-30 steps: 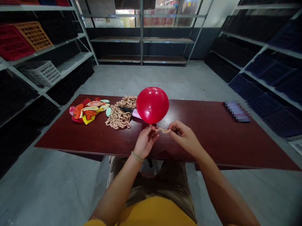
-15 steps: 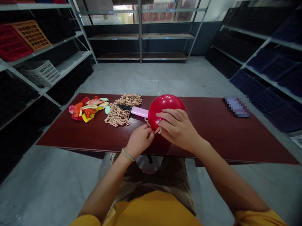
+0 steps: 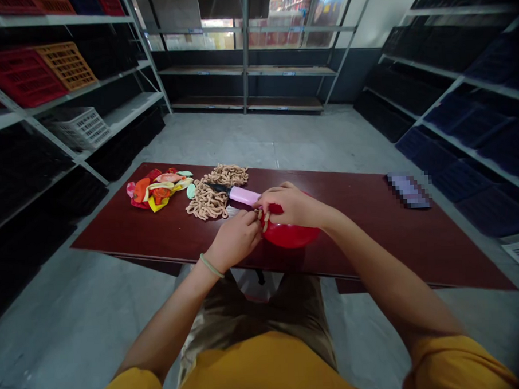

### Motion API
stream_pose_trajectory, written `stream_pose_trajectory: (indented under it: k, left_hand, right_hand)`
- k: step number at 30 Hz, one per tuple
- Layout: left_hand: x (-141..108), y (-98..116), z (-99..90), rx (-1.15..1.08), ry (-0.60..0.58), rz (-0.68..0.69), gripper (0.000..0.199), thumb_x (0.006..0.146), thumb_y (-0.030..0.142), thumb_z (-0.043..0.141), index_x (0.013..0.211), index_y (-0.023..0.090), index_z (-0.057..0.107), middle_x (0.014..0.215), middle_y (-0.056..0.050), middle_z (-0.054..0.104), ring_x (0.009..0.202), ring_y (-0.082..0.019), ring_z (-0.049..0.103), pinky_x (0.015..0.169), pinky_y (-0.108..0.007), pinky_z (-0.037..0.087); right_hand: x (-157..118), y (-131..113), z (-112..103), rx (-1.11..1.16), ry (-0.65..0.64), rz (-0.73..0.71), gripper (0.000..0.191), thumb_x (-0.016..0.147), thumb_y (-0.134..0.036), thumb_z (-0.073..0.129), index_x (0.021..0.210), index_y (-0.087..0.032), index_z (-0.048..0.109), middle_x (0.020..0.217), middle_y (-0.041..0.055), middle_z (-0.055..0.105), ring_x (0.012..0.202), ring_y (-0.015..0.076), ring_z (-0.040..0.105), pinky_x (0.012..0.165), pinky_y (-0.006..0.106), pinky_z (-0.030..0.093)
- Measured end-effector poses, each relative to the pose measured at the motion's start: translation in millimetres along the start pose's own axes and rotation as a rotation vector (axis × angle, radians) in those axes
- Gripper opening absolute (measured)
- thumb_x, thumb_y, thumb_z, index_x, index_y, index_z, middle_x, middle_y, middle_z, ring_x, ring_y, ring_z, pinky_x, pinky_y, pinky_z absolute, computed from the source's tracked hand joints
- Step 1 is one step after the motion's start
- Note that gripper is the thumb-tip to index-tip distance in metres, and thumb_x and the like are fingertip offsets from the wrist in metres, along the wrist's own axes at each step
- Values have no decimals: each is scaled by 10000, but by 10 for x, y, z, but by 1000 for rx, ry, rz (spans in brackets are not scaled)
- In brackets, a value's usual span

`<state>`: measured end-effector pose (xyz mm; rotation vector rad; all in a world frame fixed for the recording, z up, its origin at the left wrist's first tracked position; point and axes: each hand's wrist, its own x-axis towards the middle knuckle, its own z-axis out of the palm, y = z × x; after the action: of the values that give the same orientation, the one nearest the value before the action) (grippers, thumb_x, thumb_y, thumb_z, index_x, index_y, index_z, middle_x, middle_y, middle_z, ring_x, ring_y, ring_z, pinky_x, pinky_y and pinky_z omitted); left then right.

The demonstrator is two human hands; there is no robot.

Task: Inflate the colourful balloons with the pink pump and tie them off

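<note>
An inflated red balloon (image 3: 290,235) lies against the table in front of me, partly covered by my right hand (image 3: 291,206). That hand arches over it, thumb and fingers pinched at a short beige cord (image 3: 266,221) beside the balloon's neck. From the other side, my left hand (image 3: 239,236) closes its fingertips on the same cord; the neck itself is mostly hidden between the fingers. Just beyond the hands lies a pink hand pump (image 3: 244,196) with a black end, resting partly on a heap of beige cords (image 3: 207,201).
Limp balloons in several colours (image 3: 158,189) are piled on the left of the dark red table (image 3: 364,230). A pixelated flat object (image 3: 409,190) lies at the right. Shelves with crates (image 3: 22,76) stand along both sides, and a metal rack (image 3: 245,74) stands behind.
The balloon has turned and dropped toward me. My right hand has shifted from its side to over its top, fingers now at the cord. My left hand stays close to the neck.
</note>
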<state>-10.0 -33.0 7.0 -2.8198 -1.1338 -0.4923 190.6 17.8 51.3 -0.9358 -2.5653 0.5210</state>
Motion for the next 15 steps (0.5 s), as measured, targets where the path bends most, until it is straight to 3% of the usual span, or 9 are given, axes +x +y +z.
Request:
stream_pose_trajectory:
  k: [6, 11, 15]
  left_hand:
    - [-14, -15, -15, -213, 75, -114, 232, 970, 202, 401, 975, 135, 623, 959, -102, 610, 899, -223, 541, 815, -362, 453]
    - [-20, -34, 40, -668, 115, -295, 300, 990, 261, 360, 788, 167, 562, 849, -55, 580, 821, -180, 531, 776, -313, 421]
    - [8, 8, 166, -1054, 189, -551, 403, 980, 402, 366, 656, 185, 468, 661, -3, 508, 655, -145, 485, 635, -273, 387]
  right_hand:
    - [4, -94, -44, -155, 57, -49, 56, 851, -175, 584, 808, -208, 596, 840, -13, 678, 899, 173, 569, 870, 336, 290]
    - [-58, -271, -36, -718, 205, -16, 175, 939, -184, 477, 810, -166, 593, 843, 79, 636, 840, 224, 492, 748, 345, 316]
    - [-114, -515, 4, -869, 289, 45, 227, 925, -95, 437, 778, -174, 592, 778, 73, 606, 745, 210, 455, 666, 329, 309]
